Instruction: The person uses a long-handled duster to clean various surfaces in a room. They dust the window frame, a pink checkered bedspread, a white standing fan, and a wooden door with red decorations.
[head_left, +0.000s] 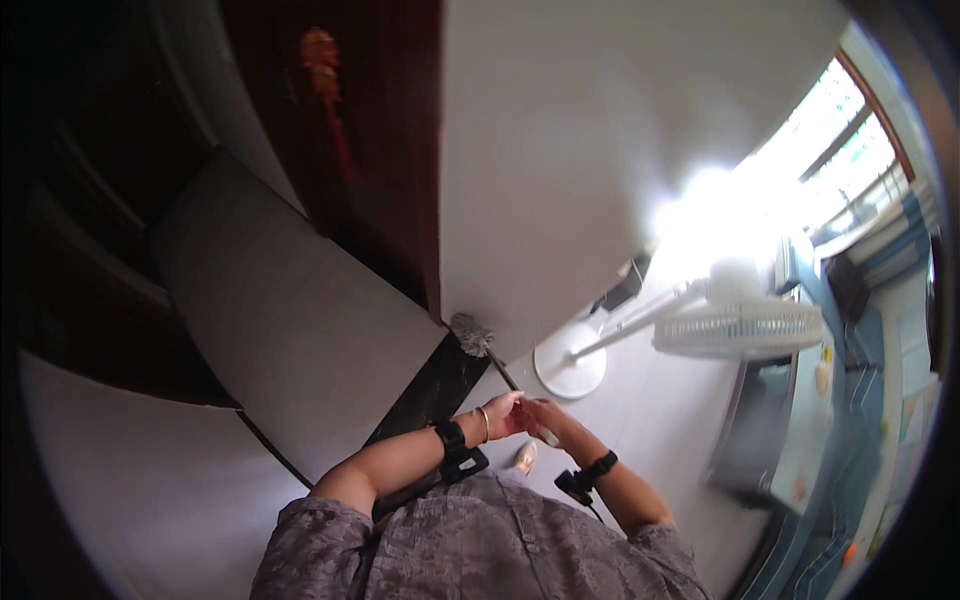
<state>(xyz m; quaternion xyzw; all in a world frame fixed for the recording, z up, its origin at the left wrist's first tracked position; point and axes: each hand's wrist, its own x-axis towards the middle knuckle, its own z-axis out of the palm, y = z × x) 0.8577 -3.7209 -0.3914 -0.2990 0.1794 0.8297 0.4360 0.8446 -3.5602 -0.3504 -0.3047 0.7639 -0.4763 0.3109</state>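
A duster with a fluffy grey head (473, 335) and a dark rod lies between me and the wall corner. Its head is beside the foot of the white wall (525, 187), close to the dark red door frame (433, 225). My right hand (549, 421) is closed around the light-coloured handle (548, 436) of the duster. My left hand (505, 415) meets it at the upper part of the handle; its fingers are bent, but whether they grip the rod cannot be told. Both wrists wear black straps with small devices.
Right of the duster stands a white pedestal fan (739, 328) on a round base (570, 360). A dark threshold strip (427, 386) crosses the floor by my left arm. A dark low table (750, 427) and blue seating (862, 420) are at the right. A red ornament (324, 67) hangs on the door.
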